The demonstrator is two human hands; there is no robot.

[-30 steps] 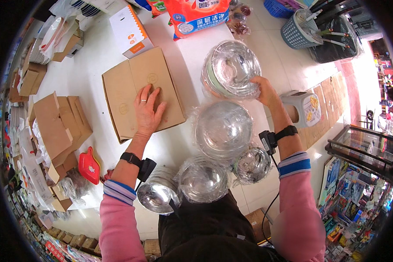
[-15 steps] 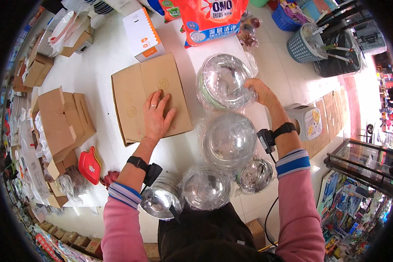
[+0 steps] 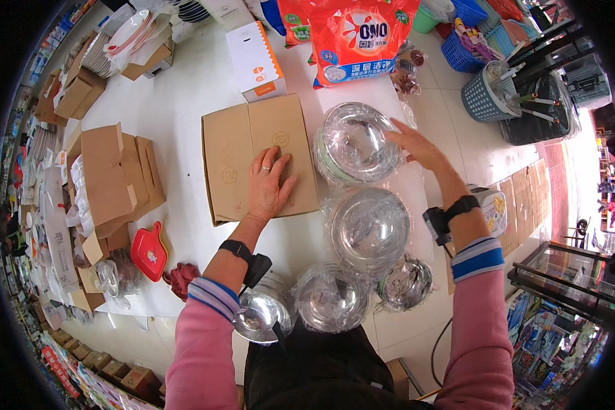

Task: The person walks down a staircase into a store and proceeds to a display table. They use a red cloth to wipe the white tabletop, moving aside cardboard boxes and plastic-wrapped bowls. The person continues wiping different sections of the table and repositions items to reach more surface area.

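My left hand [image 3: 270,188] lies with spread fingers on top of a closed brown cardboard box [image 3: 229,147]. To the box's right, my right hand [image 3: 420,148] is open at the right rim of a plastic-wrapped stack of shiny metal bowls [image 3: 360,140]; whether the fingertips touch the wrap I cannot tell. Nearer me sits a second wrapped metal bowl stack [image 3: 369,229]. Closest to my body are another wrapped metal bowl [image 3: 331,297], a smaller wrapped bowl [image 3: 406,283] and a shiny metal bowl stack [image 3: 262,314] partly behind my left wrist strap.
Red detergent bags [image 3: 362,44] and a white-and-orange carton [image 3: 256,61] stand at the table's far side. Leftward are an opened cardboard box [image 3: 109,178] and a red dish [image 3: 148,251]. A grey basket [image 3: 488,92] and plastic stool [image 3: 492,208] stand on the right.
My right hand has loosened from the far bowl stack's rim, its fingers now extended. My left hand stays on the box. The whole view has shifted slightly, so the table things appear lower and further right.
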